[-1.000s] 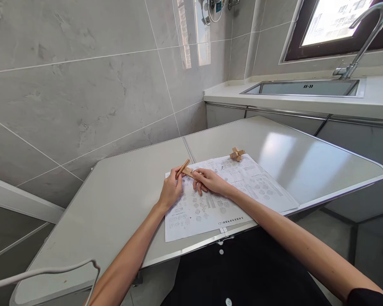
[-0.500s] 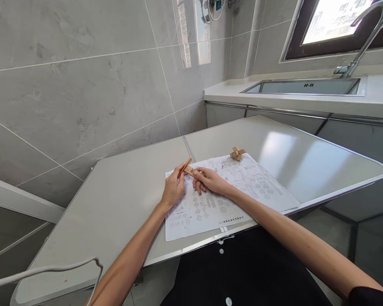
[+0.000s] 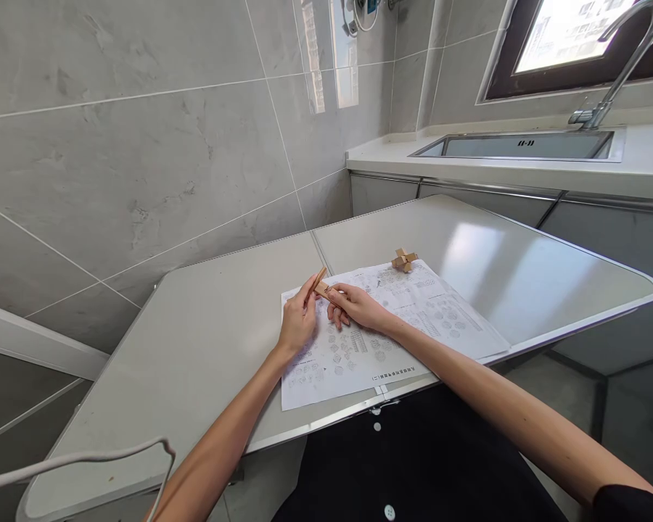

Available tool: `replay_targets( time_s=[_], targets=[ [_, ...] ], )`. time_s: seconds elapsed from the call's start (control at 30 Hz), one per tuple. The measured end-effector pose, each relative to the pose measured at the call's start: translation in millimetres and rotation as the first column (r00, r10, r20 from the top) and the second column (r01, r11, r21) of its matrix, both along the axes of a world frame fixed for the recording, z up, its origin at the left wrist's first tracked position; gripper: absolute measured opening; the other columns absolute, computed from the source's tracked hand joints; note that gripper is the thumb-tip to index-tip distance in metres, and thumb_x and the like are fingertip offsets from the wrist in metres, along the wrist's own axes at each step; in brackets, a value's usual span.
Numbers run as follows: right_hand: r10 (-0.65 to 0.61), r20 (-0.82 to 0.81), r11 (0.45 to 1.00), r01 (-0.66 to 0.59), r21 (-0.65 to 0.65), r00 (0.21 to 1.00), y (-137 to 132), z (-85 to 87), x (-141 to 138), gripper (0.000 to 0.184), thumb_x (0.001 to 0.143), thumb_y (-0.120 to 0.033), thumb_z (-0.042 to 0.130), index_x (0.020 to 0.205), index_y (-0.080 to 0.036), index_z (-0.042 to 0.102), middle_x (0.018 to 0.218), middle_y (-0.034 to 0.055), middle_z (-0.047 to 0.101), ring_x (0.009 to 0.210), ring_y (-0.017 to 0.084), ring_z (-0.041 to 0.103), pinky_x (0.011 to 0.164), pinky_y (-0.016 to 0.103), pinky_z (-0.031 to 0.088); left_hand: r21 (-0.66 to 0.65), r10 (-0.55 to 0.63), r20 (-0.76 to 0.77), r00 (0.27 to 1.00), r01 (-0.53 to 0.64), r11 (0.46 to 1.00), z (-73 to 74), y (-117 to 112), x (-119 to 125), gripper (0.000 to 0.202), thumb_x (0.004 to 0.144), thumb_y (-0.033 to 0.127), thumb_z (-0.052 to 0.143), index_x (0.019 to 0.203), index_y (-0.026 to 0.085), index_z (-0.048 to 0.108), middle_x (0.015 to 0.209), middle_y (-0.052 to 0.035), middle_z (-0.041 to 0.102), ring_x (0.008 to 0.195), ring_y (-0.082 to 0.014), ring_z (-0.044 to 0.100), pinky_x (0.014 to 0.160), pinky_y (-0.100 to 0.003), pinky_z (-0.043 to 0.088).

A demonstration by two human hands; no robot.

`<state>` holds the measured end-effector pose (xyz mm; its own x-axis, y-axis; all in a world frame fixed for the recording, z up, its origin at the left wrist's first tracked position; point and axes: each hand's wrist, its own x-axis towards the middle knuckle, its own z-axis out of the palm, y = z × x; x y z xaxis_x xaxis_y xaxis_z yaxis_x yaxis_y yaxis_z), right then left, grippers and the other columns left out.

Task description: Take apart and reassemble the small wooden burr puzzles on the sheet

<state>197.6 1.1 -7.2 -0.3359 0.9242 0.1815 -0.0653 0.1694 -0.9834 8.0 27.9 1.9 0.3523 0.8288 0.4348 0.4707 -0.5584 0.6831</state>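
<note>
My left hand [image 3: 299,313] is closed on a slim wooden puzzle piece [image 3: 319,277], its tip pointing up and away from me. A second wooden puzzle piece [image 3: 323,290] is pinched in my right hand [image 3: 358,307], and its far end meets the first piece near my left fingertips. Both hands hover just over a printed instruction sheet [image 3: 378,355] covered with small line diagrams. At the sheet's far edge rests an interlocking wooden puzzle [image 3: 403,260], built of crossed sticks. My fingers cover much of the held pieces.
The sheet lies on a pale folding table [image 3: 223,341] with a seam across its middle. Tiled wall [image 3: 168,159] borders the far side. A sink [image 3: 522,147] with a tall tap [image 3: 593,116] stands beyond at right. A white cable [image 3: 87,458] crosses the front left corner.
The piece in my left hand has tilted slightly, and my left fingers have shifted a little around it. Otherwise both hands and the puzzle stay in place.
</note>
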Motion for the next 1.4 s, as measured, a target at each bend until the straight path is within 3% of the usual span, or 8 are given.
replay_targets(
  time_s=[0.17, 0.23, 0.5, 0.9, 1.0, 1.2, 1.4],
  targets=[
    [0.006, -0.014, 1.000, -0.006, 0.018, 1.000, 0, 1.0, -1, 0.044, 0.103, -0.063, 0.048, 0.103, -0.019, 0.053, 0.073, 0.0001, 0.068, 0.051, 0.013, 0.065, 0.046, 0.024, 0.043, 0.031, -0.088, -0.078, 0.993, 0.091, 0.995, 3.9, -6, 4, 0.044, 0.106, 0.024, 0.044, 0.148, 0.028, 0.056, 0.117, -0.0041, 0.077, 0.093, -0.0180, 0.073, 0.097, -0.036, 0.055],
    [-0.007, -0.017, 1.000, 0.008, 0.018, 1.000, 0, 2.3, -2, 0.044, 0.102, -0.064, 0.048, 0.101, -0.020, 0.052, 0.072, -0.0003, 0.068, 0.050, 0.013, 0.064, 0.046, 0.024, 0.043, 0.057, -0.100, -0.100, 0.990, 0.106, 0.993, 5.3, -9, 6, 0.045, 0.106, 0.023, 0.043, 0.149, 0.028, 0.054, 0.121, -0.0046, 0.076, 0.099, -0.0192, 0.073, 0.099, -0.036, 0.054],
    [0.000, 0.025, 1.000, 0.000, 0.004, 1.000, -4, 9.2, -2, 0.043, 0.102, -0.062, 0.050, 0.105, -0.019, 0.054, 0.072, 0.0004, 0.069, 0.051, 0.012, 0.063, 0.047, 0.023, 0.044, 0.093, -0.095, -0.123, 0.988, 0.107, 0.990, 4.3, -10, 5, 0.045, 0.107, 0.019, 0.039, 0.150, 0.025, 0.050, 0.133, -0.0062, 0.072, 0.112, -0.0204, 0.071, 0.102, -0.038, 0.054],
    [0.010, 0.024, 1.000, -0.010, 0.005, 1.000, -4, 10.1, -1, 0.043, 0.103, -0.062, 0.050, 0.105, -0.019, 0.055, 0.071, -0.0009, 0.067, 0.048, 0.010, 0.059, 0.046, 0.023, 0.044, 0.100, -0.113, -0.134, 0.984, 0.127, 0.987, 3.6, -7, 4, 0.044, 0.108, 0.022, 0.037, 0.150, 0.028, 0.050, 0.131, -0.0050, 0.072, 0.107, -0.0193, 0.071, 0.101, -0.038, 0.054],
    [0.003, 0.015, 1.000, -0.003, -0.011, 1.000, -5, 11.8, -1, 0.043, 0.102, -0.062, 0.051, 0.104, -0.019, 0.056, 0.070, -0.0011, 0.066, 0.048, 0.010, 0.058, 0.047, 0.023, 0.044, 0.080, -0.099, -0.105, 0.990, 0.108, 0.991, 3.1, -7, 5, 0.043, 0.108, 0.022, 0.038, 0.148, 0.027, 0.052, 0.130, -0.0051, 0.073, 0.109, -0.0202, 0.071, 0.104, -0.040, 0.053],
    [-0.074, -0.007, 0.993, 0.074, -0.094, 0.997, -2, 10.5, -1, 0.043, 0.104, -0.062, 0.047, 0.104, -0.020, 0.056, 0.067, -0.0013, 0.066, 0.047, 0.010, 0.057, 0.046, 0.023, 0.043, -0.008, 0.039, 0.089, 0.995, -0.039, 0.999, 1.3, 2, 0, 0.042, 0.106, 0.025, 0.041, 0.146, 0.027, 0.054, 0.153, -0.0056, 0.058, 0.128, -0.0223, 0.065, 0.113, -0.042, 0.051],
    [-0.125, 0.037, 0.986, 0.128, -0.104, 0.991, -1, 8.0, -1, 0.037, 0.103, -0.056, 0.051, 0.104, -0.020, 0.057, 0.067, -0.0020, 0.065, 0.047, 0.010, 0.056, 0.045, 0.022, 0.040, -0.103, 0.170, 0.176, 0.970, -0.153, 0.983, -3.2, 16, -10, 0.043, 0.105, 0.026, 0.044, 0.147, 0.025, 0.053, 0.148, -0.0073, 0.062, 0.133, -0.0240, 0.062, 0.116, -0.044, 0.048]
  ],
)
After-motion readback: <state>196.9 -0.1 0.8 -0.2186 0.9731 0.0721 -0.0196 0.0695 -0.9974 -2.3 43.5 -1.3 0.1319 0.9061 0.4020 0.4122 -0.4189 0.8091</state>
